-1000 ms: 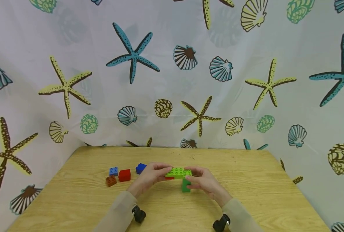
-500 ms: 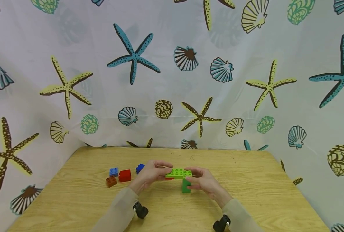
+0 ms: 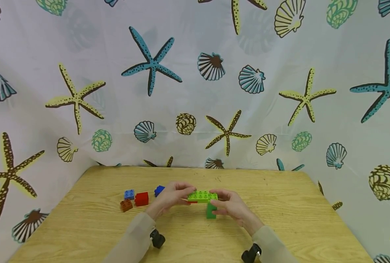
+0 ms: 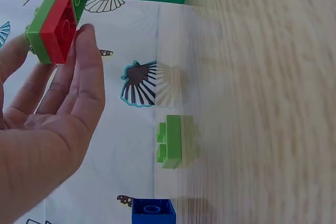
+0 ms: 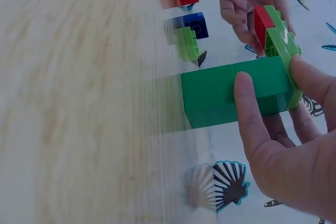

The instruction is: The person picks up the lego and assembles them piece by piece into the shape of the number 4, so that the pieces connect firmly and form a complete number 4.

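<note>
My two bare hands work on a small build of toy bricks, at the middle of a pale wooden surface (image 3: pixel 300 212). A long light green brick (image 3: pixel 199 197) lies level like a beam, studs upward. Its right end sits on a dark green tower (image 5: pixel 210 98) of two bricks, which appears to stand on the wood. Beneath the beam's left end is a red piece (image 4: pixel 58 30), clear of the surface.

My left hand (image 3: pixel 170 199) pinches that left end between thumb and fingers. My right hand (image 3: pixel 233 207) holds the upper tower and the beam's right end, fingers apart around them.

The bricks look like hard plastic: light, stiff, smooth, unlikely to break. The weak points are probably the joints, where pressing on the unsupported left end could lever the beam off. The tower's flat sides, just under the beam, seem the steadiest hold.

Loose pieces all lie to my left: a dark blue brick (image 3: pixel 159 190) just beyond my left hand, then a red block (image 3: pixel 141 199), a light blue brick (image 3: pixel 129 194) and a brown one (image 3: pixel 126 205). The left wrist view adds a loose light green piece (image 4: pixel 173 141). There looks to be more room to my right. Beyond the far edge hangs a shell-and-starfish cloth (image 3: pixel 181 104).
</note>
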The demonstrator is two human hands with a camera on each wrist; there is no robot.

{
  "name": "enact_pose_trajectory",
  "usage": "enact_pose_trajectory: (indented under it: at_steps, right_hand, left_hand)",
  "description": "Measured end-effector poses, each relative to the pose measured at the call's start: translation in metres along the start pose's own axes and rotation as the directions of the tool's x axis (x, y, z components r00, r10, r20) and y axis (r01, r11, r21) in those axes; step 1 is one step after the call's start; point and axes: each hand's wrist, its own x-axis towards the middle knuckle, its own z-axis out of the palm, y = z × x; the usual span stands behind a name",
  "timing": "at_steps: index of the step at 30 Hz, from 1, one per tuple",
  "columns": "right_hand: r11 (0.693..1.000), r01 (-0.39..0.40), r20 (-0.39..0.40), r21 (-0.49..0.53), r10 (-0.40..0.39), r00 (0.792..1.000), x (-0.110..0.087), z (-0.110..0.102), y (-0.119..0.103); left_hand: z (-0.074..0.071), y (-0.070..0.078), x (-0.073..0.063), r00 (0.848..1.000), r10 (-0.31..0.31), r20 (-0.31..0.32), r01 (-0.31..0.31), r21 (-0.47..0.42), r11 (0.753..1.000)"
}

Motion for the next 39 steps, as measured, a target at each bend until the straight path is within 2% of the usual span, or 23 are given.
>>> enact_pose_trajectory:
  at_steps: [4,8,11,13,15,18,22,27,31,34,37,39]
  right_hand:
    - [1.000,-0.003,-0.002,-0.005,0.003,1.000,-0.001,0.000,0.000]
    - [1.000,-0.002,0.001,-0.002,0.002,1.000,-0.001,0.000,0.000]
    - [1.000,-0.001,0.005,0.001,0.001,1.000,-0.001,0.000,0.000]
    - [1.000,0.002,0.010,0.001,-0.002,1.000,-0.001,0.000,0.000]
    - [1.000,0.007,0.014,0.000,-0.007,1.000,0.000,0.000,0.000]
    - [1.000,0.011,0.018,0.000,-0.011,1.000,0.000,0.000,0.000]
    - [1.000,0.007,0.015,0.000,-0.007,1.000,-0.001,-0.001,0.000]
    - [1.000,0.003,0.012,0.000,-0.003,1.000,0.000,0.000,0.000]
    - [1.000,0.003,0.015,0.000,-0.003,1.000,0.000,0.000,0.000]
    - [1.000,0.002,0.019,0.002,-0.002,1.000,-0.001,0.000,0.000]
    - [1.000,0.004,0.015,0.004,-0.004,1.000,-0.001,0.000,0.000]
    - [1.000,0.004,0.012,0.007,-0.004,1.000,-0.001,0.000,-0.001]
  left_hand:
    - [-0.002,0.000,-0.001,0.998,-0.018,-0.060,0.022,0.069,0.997]
    - [-0.005,-0.002,-0.002,0.993,0.002,-0.115,0.014,0.141,0.990]
    - [-0.010,-0.004,-0.002,0.992,0.035,-0.118,-0.010,0.203,0.979]
    - [-0.013,-0.006,-0.002,0.994,0.053,-0.092,-0.029,0.250,0.968]
    - [-0.017,-0.009,-0.002,0.996,0.059,-0.062,-0.038,0.304,0.952]
    - [-0.021,-0.012,-0.002,0.998,0.060,-0.030,-0.042,0.404,0.914]
    - [-0.024,-0.014,-0.003,0.997,0.075,-0.027,-0.051,0.510,0.859]
    - [-0.025,-0.016,-0.002,0.995,0.087,-0.043,-0.048,0.556,0.830]
    - [-0.030,-0.021,0.001,0.997,0.061,-0.040,-0.031,0.517,0.855]
    - [-0.034,-0.024,0.003,0.999,0.032,-0.033,-0.014,0.456,0.890]
    - [-0.036,-0.025,0.005,1.000,0.004,-0.024,0.007,0.430,0.903]
    - [-0.037,-0.024,0.006,1.000,-0.017,-0.016,0.022,0.430,0.903]
